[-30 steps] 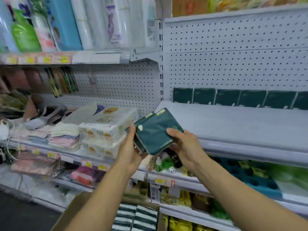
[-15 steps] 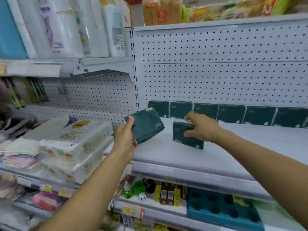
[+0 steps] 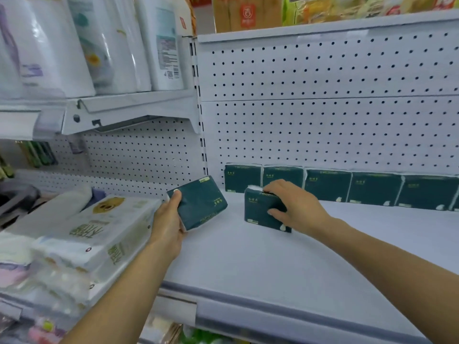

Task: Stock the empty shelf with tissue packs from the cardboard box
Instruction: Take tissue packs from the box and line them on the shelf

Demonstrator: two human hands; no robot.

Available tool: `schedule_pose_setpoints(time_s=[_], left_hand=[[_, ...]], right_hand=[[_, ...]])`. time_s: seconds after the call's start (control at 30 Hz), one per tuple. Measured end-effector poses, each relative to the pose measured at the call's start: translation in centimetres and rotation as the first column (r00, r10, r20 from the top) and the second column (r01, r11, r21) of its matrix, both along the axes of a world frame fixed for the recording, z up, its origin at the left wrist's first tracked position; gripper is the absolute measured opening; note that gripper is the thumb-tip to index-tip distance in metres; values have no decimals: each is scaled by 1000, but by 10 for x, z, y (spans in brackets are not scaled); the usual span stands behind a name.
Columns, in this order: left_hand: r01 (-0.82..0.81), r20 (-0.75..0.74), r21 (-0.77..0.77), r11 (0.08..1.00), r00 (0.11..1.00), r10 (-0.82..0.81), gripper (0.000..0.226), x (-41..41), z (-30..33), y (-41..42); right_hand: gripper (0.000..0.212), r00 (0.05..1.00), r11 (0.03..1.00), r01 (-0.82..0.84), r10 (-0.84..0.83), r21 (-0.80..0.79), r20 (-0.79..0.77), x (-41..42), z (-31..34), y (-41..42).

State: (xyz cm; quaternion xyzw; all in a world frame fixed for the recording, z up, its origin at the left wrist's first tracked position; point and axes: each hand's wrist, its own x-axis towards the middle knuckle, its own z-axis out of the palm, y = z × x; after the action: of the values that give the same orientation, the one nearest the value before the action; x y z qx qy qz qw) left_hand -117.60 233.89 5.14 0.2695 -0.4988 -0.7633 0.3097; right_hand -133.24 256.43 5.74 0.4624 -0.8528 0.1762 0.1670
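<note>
White shelf (image 3: 310,264) in front of me, mostly bare, pegboard back (image 3: 323,120). Back row of dark green tissue packs (image 3: 327,184) stands upright against the pegboard, six visible or so, edge to edge, running off the right side. Cardboard box not in view.

Step in hand, my read: start a second row in front of the back row. To do it well I should set the pack upright, slide it back until it touches the row behind, square it to the left end, then let go only once it stands by itself. These soft packs probably tip, so flat bottom down first.

My right hand (image 3: 295,209) grasps one tissue pack (image 3: 260,212) from the top and right side, fingers curled over its upper edge, thumb on the front face. Pack is upright on the shelf, just in front of the back row, slightly apart from it.

My left hand (image 3: 169,224) grips a second tissue pack (image 3: 201,202), tilted, held above the shelf's left end, thumb on top corner, fingers wrapped under. Waiting its turn.
</note>
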Motion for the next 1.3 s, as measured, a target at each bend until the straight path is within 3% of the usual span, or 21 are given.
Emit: schedule_pose_setpoints(time_s=[0.33,0.67,0.73,0.8,0.83,0.87,0.93,0.97,1.0,1.07,1.13,1.2,1.23,1.27,1.3], left_hand=[[31,-61,44,999,998,-28,29,-31,-1,-56],[124,-19,50,991,992,-123,34,-48,0,-63],[147,-52,70,987,988,-144,36,-49,3,-61],[190,-140,126,974,975,-172,35,-51,6,-55],[219,-183,156,963,965,-189,33,-53,8,-49],[249,-211,178,952,954,-211,31,-55,10,-41],[298,-248,194,935,937,-247,28,-61,14,-20],[319,-267,191,929,927,-263,29,-65,15,-10],[338,-285,186,923,917,-279,31,-69,15,0],[386,-309,154,909,893,-327,35,-76,16,16],[422,-293,93,902,877,-380,35,-81,16,30],[359,-116,-104,928,922,-369,32,-84,15,37],[307,6,-274,912,948,-317,30,-87,13,36],[255,97,-442,860,967,-236,30,-92,11,32],[209,148,-573,793,977,-150,35,-96,10,27]], right_hand=[[52,976,997,-62,69,41,-209,-67,-11,-88],[51,958,998,-37,23,-43,-285,-87,-17,-108],[51,966,991,-61,28,-122,-256,-74,-9,-104],[44,1000,938,-9,12,-346,6,-49,-1,-100],[45,970,900,64,45,-431,239,-33,3,-100],[53,872,863,144,121,-485,475,-19,7,-100],[64,536,780,320,320,-538,782,1,13,-98],[65,364,727,385,446,-568,818,8,16,-95],[65,257,673,425,552,-606,793,12,17,-90],[55,209,573,449,679,-686,704,20,21,-78],[40,288,489,489,691,-722,663,21,26,-65],[37,505,498,471,525,-728,685,14,36,-44],[38,658,598,395,345,-697,669,11,46,-32],[41,824,773,299,86,-560,560,7,53,-19],[47,936,914,265,-167,-307,309,4,59,-9]])
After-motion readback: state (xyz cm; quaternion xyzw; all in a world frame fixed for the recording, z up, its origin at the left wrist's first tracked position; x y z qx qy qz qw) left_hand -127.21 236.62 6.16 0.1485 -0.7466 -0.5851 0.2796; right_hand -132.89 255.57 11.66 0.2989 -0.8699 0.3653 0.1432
